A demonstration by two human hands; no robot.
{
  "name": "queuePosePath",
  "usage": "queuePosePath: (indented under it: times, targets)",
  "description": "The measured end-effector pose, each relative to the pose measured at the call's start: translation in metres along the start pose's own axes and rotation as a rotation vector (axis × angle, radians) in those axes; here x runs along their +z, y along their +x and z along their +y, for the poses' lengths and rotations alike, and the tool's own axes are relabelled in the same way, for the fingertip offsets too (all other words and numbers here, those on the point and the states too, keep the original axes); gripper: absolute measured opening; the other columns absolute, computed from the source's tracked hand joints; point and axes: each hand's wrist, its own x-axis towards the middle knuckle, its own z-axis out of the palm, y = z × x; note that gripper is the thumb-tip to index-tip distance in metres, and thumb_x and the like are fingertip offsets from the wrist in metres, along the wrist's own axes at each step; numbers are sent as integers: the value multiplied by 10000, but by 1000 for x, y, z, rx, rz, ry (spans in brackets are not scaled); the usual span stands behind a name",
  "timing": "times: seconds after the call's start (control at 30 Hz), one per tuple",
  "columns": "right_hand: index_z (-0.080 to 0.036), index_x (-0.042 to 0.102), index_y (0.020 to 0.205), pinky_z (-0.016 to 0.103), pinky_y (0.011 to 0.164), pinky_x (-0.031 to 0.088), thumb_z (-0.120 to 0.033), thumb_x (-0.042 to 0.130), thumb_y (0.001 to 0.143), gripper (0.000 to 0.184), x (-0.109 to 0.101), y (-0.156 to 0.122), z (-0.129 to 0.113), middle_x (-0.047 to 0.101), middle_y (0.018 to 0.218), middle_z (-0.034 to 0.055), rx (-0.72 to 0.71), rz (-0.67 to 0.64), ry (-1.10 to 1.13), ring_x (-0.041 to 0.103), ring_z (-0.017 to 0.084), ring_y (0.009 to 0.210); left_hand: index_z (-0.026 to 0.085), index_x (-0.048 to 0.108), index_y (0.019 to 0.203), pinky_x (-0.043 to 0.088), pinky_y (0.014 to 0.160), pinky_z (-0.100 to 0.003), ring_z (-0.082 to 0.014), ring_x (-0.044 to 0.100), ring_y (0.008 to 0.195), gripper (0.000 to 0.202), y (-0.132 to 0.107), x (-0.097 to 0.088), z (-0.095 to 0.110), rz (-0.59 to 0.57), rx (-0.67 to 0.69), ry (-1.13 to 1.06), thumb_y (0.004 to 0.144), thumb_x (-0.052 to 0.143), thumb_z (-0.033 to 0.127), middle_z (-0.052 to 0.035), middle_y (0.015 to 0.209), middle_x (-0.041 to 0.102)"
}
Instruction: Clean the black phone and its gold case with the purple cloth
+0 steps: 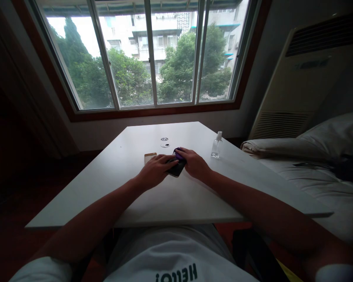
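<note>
Above the middle of the white table, my left hand [153, 169] grips a dark, flat smartphone [176, 169] by its left side. My right hand [196, 163] is closed on a bunched purple cloth [179, 154] and presses it against the phone's upper end. The fingers of both hands nearly meet there, and they hide part of the phone. Just behind my left hand lies a flat, gold-edged, pale object [148, 157], partly covered by that hand. A clear spray bottle [216, 146] with a white cap stands upright to the right of my right hand.
Two small round disc-like items [165, 145] are on the white table [129, 211] beyond my hands. A bed with pale bedding [294, 172] borders the table on the right. A window [153, 58] rises behind, and a tall air conditioner [300, 78] stands at the far right.
</note>
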Motion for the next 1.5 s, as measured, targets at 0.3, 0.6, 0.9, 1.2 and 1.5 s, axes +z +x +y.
queuePosePath:
  times: [0.3,0.6,0.9,1.2,1.5]
  targets:
    - [-206,523,1441,419,1062,461,-91,471,857,597,-2,1,-5,542,1444,97,-13,0,27,535,279,1295,249,643,1291,473,1007,-434,-235,612,1174,462,1,-4,3,78,41,-74,881,550,59,-64,1333,632]
    - [-151,552,1387,425,1053,469,-113,492,861,531,0,2,-4,600,1364,134,24,71,20,578,287,1235,257,664,1251,510,912,-391,-221,622,1094,522,1,-4,3,129,32,-51,825,506,0,-60,1268,656]
    - [-139,531,1376,421,1038,486,-123,533,847,528,0,3,-5,600,1324,148,92,163,220,586,273,1213,192,644,1105,502,905,-389,-235,573,1120,454,0,-5,10,117,4,-134,749,481,-38,-86,1216,645]
    - [-183,566,1326,407,964,527,-145,577,834,493,-1,2,-5,651,1239,105,138,172,234,634,260,1114,195,602,974,462,927,-386,-209,597,996,278,-1,-3,9,212,-23,-162,764,573,14,-65,1091,654]
    - [-191,584,1304,400,952,531,-151,589,833,473,-2,2,-4,661,1223,97,130,159,234,643,257,1092,200,592,1096,463,955,-413,-238,590,1067,346,-1,-3,11,191,-94,-176,778,609,63,-90,1153,643]
